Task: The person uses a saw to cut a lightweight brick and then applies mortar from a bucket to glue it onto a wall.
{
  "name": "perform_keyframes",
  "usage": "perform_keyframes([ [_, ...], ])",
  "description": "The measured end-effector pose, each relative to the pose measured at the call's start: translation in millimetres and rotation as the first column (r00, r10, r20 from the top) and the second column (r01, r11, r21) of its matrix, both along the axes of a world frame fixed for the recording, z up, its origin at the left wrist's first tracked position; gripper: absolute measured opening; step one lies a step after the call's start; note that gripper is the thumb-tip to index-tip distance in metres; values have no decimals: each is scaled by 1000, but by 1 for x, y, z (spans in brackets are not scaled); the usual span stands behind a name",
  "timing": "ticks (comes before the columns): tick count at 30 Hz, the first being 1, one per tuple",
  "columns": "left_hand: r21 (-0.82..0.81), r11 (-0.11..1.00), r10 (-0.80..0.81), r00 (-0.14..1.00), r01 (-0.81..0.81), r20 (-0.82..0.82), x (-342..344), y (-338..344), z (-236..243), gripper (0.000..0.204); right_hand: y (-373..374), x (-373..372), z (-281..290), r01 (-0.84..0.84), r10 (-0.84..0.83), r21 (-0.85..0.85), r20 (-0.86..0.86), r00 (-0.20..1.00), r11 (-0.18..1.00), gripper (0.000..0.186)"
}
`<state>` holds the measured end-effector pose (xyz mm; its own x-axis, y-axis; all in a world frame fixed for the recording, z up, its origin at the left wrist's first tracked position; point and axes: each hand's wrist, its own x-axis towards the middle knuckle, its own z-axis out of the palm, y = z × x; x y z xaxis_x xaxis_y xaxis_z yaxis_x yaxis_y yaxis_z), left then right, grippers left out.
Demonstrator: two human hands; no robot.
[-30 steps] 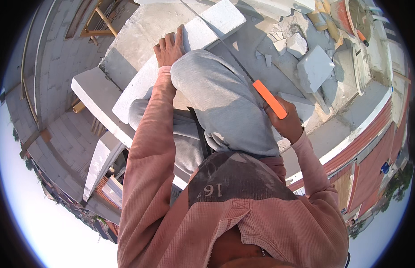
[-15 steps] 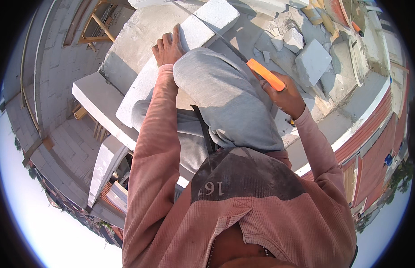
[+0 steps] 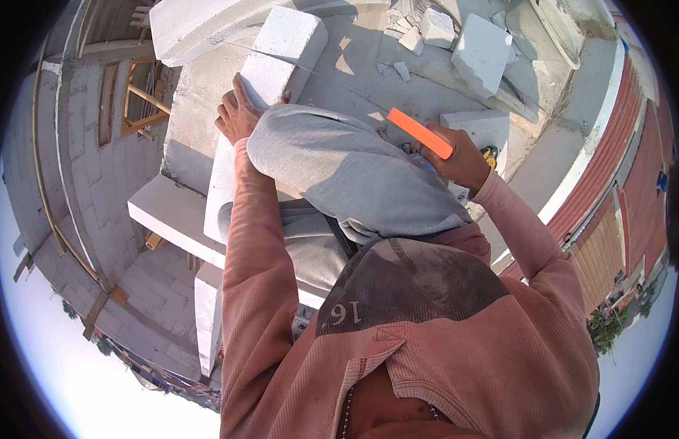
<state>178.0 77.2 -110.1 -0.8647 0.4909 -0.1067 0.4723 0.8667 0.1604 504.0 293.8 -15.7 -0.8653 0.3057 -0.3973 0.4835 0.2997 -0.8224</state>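
Observation:
A hand saw's orange handle (image 3: 420, 133) is in my right hand (image 3: 460, 157), its fingers wrapped round the grip. The blade is blurred; a thin dark line crosses the white building block (image 3: 281, 47) where it meets the top. My left hand (image 3: 241, 113) presses on that block beside the line, fingers along the left side and one digit showing at the right edge. My bent knee in grey trousers (image 3: 332, 157) lies over the block's nearer part and hides it.
Broken white pieces (image 3: 436, 28) and a larger block (image 3: 482, 55) lie at the far right. A small yellow and black tool (image 3: 489, 156) rests near my right wrist. Another white slab (image 3: 171, 212) juts out at the left, above a drop beside a block wall (image 3: 98, 168).
The view has shifted, so the block and my left hand sit further left and lower. My hands keep their holds on the block and saw. The blade shows less clearly.

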Motion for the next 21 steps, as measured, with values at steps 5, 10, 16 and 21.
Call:
perform_keyframes([
  [5, -56, 998, -12, 1000, 10, -27, 3, -11, 14, 128, 17, 113, 63, 10, -19, 86, 109, 994, 996, 11],
  [10, -35, 998, -46, 999, 47, 10, 13, 6, 20, 116, 18, 21, -10, 11, -11, 2, -9, 1000, 1000, 13],
  [16, -40, 999, -30, 998, 27, -58, 8, -11, 17, 114, 2, 13, 17, 18, -21, -23, -142, 990, 1000, 20],
  [21, -87, 996, -1, 1000, 0, -7, -12, -4, -2, 120, 30, 181, 99, 141, -164, 252, 71, 984, 957, 20],
])
